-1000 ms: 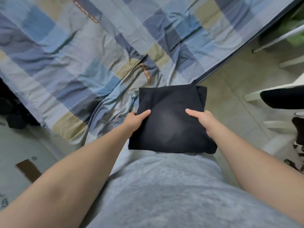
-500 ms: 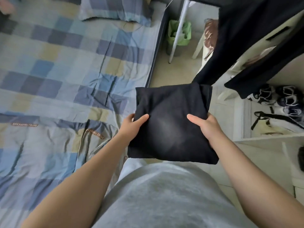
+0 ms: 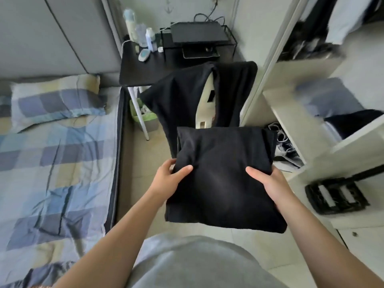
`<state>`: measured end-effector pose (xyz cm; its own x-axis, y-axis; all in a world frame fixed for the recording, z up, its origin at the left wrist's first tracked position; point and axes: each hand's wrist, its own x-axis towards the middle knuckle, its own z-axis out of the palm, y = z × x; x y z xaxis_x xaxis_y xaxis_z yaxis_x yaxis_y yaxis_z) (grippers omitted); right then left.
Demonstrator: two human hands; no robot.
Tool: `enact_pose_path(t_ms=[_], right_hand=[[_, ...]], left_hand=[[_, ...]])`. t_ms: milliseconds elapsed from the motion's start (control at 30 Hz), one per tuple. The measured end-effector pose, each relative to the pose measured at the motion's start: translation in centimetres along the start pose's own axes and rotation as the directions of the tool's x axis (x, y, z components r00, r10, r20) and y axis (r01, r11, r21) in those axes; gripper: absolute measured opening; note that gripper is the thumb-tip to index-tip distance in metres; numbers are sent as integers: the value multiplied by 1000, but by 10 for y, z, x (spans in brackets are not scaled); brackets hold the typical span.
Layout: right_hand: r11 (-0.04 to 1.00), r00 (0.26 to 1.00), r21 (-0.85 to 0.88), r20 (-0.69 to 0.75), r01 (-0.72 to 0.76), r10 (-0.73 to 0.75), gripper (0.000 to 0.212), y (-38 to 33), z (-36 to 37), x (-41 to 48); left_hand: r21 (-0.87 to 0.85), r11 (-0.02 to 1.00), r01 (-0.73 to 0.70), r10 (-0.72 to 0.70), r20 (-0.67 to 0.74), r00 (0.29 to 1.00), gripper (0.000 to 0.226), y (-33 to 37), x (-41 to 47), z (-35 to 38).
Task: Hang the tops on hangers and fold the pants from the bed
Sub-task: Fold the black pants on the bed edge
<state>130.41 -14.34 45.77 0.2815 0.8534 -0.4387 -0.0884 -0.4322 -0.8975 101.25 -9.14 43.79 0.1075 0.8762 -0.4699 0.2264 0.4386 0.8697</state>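
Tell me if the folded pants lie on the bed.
No: left hand and right hand hold the pants above the floor, beside the bed.

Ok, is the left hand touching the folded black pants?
Touching. The head view shows the left hand gripping the folded black pants at their left edge, thumb pressed on top.

Both hands, left point(image 3: 168, 179) and right point(image 3: 268, 181), hold folded black pants point(image 3: 222, 177).

Bed point(image 3: 52, 163) w/ plaid sheet at left, pillow point(image 3: 56, 100) by grey padded wall point(image 3: 41, 38). Black bench point(image 3: 141, 73) w/ bottles point(image 3: 141, 34) behind. White shelves point(image 3: 301, 73) at right; pale tile floor point(image 3: 131, 173).
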Motion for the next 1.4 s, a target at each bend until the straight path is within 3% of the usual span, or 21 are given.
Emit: enact_pose_path(t_ms=[100,233,367,667,767,967,1167,1400], right_hand=[[996,996,81,-86,20,-13,34,-8,-41,11],[979,980,196,-198,59,-19,51,-16,-81,29],[953,959,278,-281,120,-39,61,-30,-112,62],[916,878,313,-471,250,-78,64,-95,-146,226],[895,811,319,-581,312,-75,63,-112,-163,282],[872,689,389,-719,297,87,64,-133,-195,349],[875,558,403,-806,269,199,38,-141,-221,382],[862,448,441,-842,249,301,53,-127,-265,409]], left_hand=[[68,996,-62,57,73,996,70,38,28,39],[133,979,-156,135,151,979,60,85,74,90],[177,959,-219,175,234,956,76,130,131,140],[300,873,-384,294,304,906,65,252,314,240],[345,848,-403,265,383,885,64,288,378,291],[432,796,-425,129,565,815,60,338,471,387],[449,780,-435,6,691,722,59,347,524,458],[452,758,-470,-111,800,589,59,341,558,537]])
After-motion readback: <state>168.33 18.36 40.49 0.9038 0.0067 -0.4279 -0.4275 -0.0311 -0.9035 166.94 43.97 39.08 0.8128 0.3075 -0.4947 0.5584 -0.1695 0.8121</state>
